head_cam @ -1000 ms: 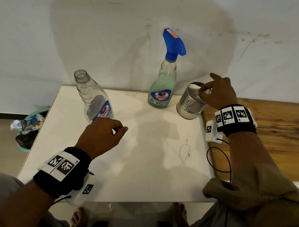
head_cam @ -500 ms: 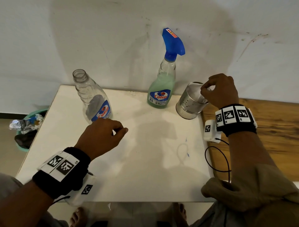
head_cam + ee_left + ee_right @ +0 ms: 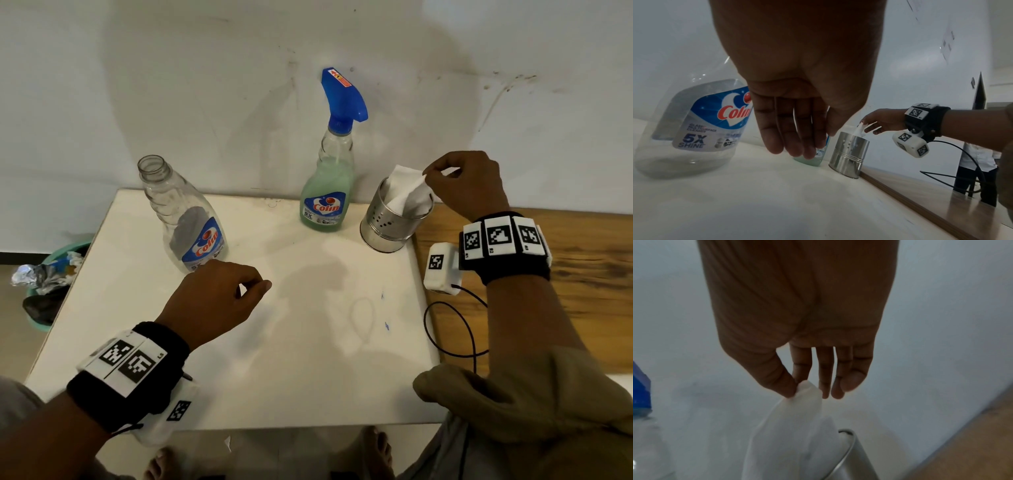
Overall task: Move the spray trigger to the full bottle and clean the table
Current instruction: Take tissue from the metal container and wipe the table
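The blue spray trigger (image 3: 344, 97) sits on the green-filled bottle (image 3: 327, 192) at the back of the white table (image 3: 239, 359). An empty, capless bottle (image 3: 185, 219) stands tilted at the back left. My right hand (image 3: 469, 185) pinches a white tissue (image 3: 409, 193) between thumb and forefinger, partly drawn out of a steel holder (image 3: 390, 226); the pinch shows in the right wrist view on the tissue (image 3: 797, 418). My left hand (image 3: 212, 301) hovers over the table in front of the empty bottle (image 3: 694, 126), fingers loosely curled, holding nothing.
A wooden surface (image 3: 548, 274) adjoins the table on the right. A green bin (image 3: 44, 284) with crumpled rubbish sits on the floor at the left. Faint marks (image 3: 363, 315) show on the tabletop. A cable (image 3: 455, 325) hangs from my right wrist.
My right hand closed its fingertips on the tissue in the steel holder and lifted it partly out. The left hand stayed nearly still.
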